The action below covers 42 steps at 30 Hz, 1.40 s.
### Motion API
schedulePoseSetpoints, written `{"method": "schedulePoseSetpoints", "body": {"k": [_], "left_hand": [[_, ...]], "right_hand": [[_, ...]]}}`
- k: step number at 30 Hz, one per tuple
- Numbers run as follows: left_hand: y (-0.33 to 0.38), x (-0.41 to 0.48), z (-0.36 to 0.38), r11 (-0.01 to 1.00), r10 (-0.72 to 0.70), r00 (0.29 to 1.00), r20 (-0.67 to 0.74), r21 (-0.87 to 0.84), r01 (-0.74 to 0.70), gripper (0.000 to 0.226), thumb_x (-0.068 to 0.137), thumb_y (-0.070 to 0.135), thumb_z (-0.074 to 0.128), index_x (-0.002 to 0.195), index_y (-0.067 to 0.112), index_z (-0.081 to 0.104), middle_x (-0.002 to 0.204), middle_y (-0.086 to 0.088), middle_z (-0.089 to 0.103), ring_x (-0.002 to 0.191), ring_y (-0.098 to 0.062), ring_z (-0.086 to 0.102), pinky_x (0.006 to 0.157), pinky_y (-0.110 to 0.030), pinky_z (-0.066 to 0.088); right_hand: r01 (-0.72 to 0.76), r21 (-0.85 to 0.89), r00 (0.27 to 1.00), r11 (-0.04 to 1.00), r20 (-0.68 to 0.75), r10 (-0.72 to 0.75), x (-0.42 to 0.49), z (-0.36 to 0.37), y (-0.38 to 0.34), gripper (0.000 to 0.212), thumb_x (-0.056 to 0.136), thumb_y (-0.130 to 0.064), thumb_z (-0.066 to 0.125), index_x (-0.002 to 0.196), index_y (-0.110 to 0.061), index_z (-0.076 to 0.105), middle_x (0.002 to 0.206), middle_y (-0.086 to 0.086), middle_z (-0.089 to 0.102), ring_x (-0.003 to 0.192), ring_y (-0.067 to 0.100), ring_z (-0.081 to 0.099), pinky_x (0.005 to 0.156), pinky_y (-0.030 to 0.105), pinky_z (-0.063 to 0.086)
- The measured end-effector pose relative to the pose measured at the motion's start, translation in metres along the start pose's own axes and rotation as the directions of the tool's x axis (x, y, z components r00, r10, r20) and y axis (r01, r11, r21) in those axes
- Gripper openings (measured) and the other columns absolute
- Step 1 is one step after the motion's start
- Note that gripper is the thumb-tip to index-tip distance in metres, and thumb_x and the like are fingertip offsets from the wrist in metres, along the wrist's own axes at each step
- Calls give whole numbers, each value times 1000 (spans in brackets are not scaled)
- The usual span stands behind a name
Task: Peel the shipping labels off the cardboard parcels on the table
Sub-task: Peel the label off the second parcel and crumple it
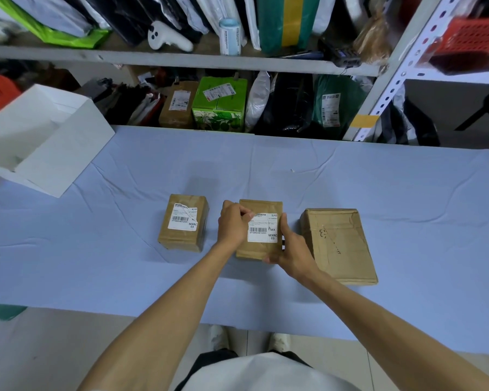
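Parcels (339, 244), three, labels (263, 228), two, left fingers (244, 213) pinching one

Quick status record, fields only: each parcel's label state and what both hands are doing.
left parcel: left label on top, creased
middle parcel: middle label mostly flat
right parcel: no label visible on top
left hand: pinches middle label's top-left corner
right hand: grips middle parcel's near-right corner
table: blue cloth, parcels in a row

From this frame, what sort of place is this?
Likely a parcel storeroom: metal shelving crammed with labelled parcels and mailer bags, a label roll, and cardboard parcels on the table.
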State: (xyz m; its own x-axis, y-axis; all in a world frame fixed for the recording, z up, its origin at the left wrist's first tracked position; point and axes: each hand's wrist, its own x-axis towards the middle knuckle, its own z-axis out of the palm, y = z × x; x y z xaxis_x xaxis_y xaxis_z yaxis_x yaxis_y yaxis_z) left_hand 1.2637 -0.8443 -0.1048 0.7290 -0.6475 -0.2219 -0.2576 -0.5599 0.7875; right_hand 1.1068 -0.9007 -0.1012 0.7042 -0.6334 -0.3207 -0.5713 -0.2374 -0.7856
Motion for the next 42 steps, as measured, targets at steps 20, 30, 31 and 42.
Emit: {"method": "schedulePoseSetpoints", "body": {"k": [20, 30, 31, 42], "left_hand": [[-30, -47, -15, 896, -8, 981, 194, -434, 93, 81, 75, -12, 70, 142, 21, 40, 130, 2, 50, 116, -15, 53, 86, -20, 52], [-14, -32, -17, 968, 28, 998, 62, -252, -12, 36, 78, 6, 75, 109, 21, 65, 123, -8, 56, 109, -19, 60, 94, -24, 48], [-12, -30, -16, 968, 21, 998, 54, -252, -6, 31, 79, 8, 75, 105, 21, 67, 122, -8, 56, 108, -19, 60, 93, -24, 49], [-3, -20, -7, 989, -77, 996, -46, -126, 71, 15, 76, 20, 77, 82, 28, 65, 108, 1, 66, 94, -17, 66, 89, -41, 52]], "right_hand": [[-6, 38, 999, 999, 54, 4, -3, -4, -7, 95, 75, -6, 77, 149, -22, 20, 131, 9, 56, 111, 20, 59, 95, 35, 50], [5, -5, 1000, 1000, 28, -5, -10, -3, -10, 99, 75, -3, 76, 150, -21, 14, 129, 15, 56, 111, 27, 59, 94, 41, 50], [1, 0, 1000, 1000, 28, -1, -9, -2, -9, 99, 75, -3, 76, 150, -20, 14, 129, 15, 56, 112, 28, 59, 95, 43, 50], [-13, 6, 999, 1000, 29, 13, 1, -4, -2, 118, 60, -11, 88, 152, -16, 14, 133, 0, 49, 122, 16, 47, 95, 39, 51]]}}
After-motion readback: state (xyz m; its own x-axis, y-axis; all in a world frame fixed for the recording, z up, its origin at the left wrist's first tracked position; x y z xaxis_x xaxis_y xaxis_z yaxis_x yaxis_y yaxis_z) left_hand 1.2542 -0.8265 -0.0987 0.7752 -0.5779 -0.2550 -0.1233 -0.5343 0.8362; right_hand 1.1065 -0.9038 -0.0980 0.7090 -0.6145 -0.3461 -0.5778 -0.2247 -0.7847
